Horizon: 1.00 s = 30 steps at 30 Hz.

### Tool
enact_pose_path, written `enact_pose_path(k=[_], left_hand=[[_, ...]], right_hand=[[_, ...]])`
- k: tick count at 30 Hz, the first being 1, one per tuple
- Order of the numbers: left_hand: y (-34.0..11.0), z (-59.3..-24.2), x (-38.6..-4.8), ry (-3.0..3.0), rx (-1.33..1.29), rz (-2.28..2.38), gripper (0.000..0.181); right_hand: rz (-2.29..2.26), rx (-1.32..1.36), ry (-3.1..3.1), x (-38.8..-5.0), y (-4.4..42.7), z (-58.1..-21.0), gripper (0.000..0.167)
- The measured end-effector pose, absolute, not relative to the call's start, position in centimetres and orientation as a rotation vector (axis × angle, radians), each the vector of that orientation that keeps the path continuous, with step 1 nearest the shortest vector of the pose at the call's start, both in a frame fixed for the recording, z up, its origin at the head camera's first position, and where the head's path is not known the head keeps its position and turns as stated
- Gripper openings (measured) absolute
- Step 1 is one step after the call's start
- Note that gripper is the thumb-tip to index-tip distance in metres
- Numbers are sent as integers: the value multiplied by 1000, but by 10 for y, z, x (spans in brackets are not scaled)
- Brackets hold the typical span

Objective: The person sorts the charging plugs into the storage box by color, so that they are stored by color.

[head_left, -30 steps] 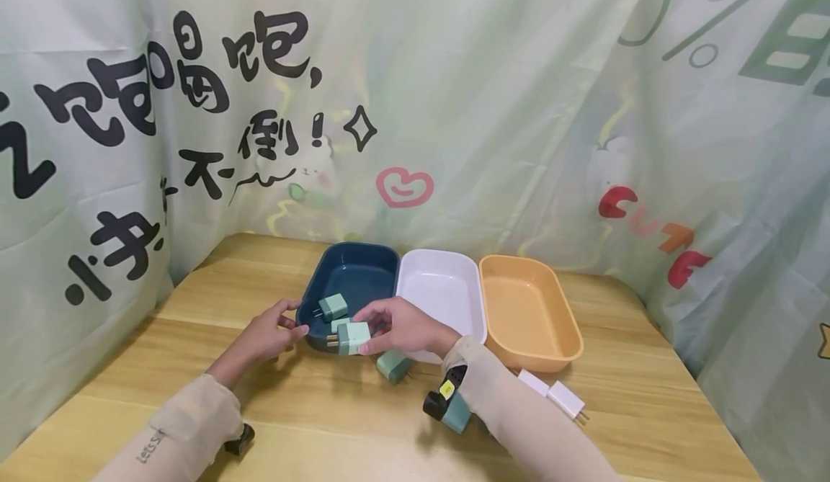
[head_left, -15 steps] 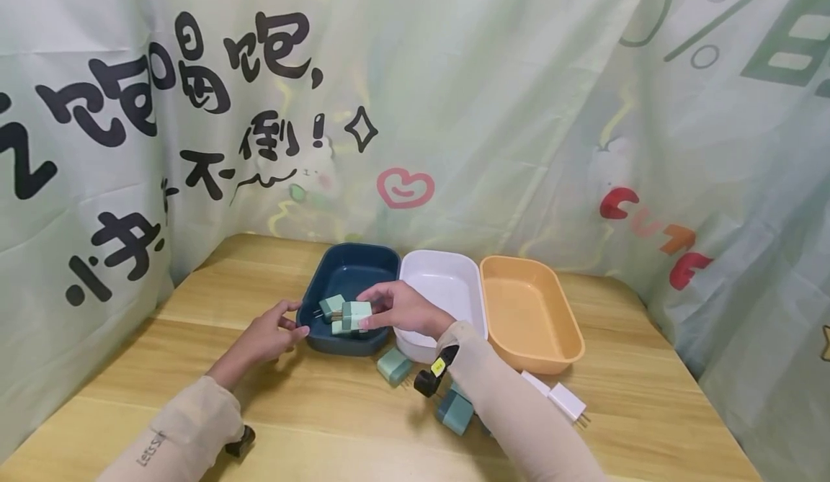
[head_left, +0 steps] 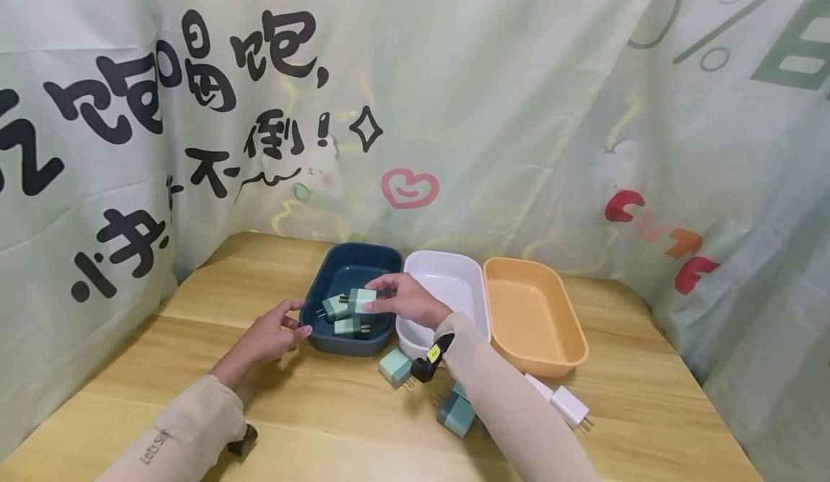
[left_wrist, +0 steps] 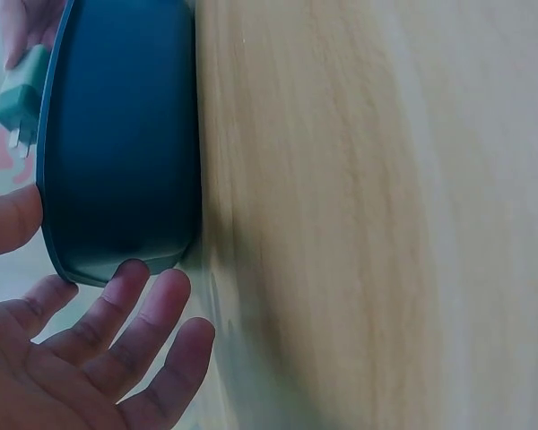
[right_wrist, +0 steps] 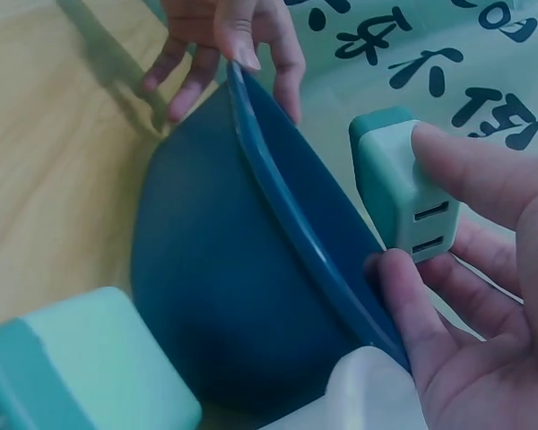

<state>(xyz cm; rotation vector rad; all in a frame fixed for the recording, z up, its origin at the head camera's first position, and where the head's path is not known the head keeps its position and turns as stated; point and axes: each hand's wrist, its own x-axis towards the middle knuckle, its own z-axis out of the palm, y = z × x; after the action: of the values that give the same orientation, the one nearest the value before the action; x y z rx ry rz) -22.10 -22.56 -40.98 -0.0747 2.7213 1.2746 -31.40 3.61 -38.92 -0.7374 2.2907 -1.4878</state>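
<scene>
My right hand (head_left: pixel 415 298) pinches a green two-tone USB wall charger (head_left: pixel 362 300), with its prongs pointing left, over the navy tray (head_left: pixel 353 346). Two USB slots face the palm in the right wrist view. Two more green chargers lie in that tray: one tilted charger (head_left: pixel 335 308) and, nearer the front, another charger (head_left: pixel 347 326). My left hand (head_left: pixel 269 334) rests against the tray's front left corner. Its thumb (left_wrist: pixel 13 219) touches the rim and its spread fingers lie around the outside wall.
A white tray (head_left: pixel 480 309) and an orange tray (head_left: pixel 579 349) stand right of the navy one. In front lie a green charger (head_left: pixel 395 368), a teal charger (head_left: pixel 457 416) and a white charger (head_left: pixel 570 405), others partly hidden by my right arm. Printed curtains (head_left: pixel 493 107) enclose the table.
My right hand has carried the green charger from the navy tray's front edge farther back over its inside. The left hand stays at the corner. The head view has shifted slightly.
</scene>
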Motion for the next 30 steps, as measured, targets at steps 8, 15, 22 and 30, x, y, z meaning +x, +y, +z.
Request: enact_pose_path(k=[8,15,22,30], left_hand=[[-225,-410,-221,2726,-73,1268,61],[-226,-411,-223,2720,-83,1263,62],[-225,-411,-223,2714,-86,1271,62],[-225,-410,-222,2715,-83,1287,61]], right_hand=[[-1486,-720,2308,-325,34,-391,43],[-1518,-661,2331,-332,32,-390,43],[-1574,-625,2343,-337,32,-392,44],[-1610,-590,2351,-343,30,-393,43]])
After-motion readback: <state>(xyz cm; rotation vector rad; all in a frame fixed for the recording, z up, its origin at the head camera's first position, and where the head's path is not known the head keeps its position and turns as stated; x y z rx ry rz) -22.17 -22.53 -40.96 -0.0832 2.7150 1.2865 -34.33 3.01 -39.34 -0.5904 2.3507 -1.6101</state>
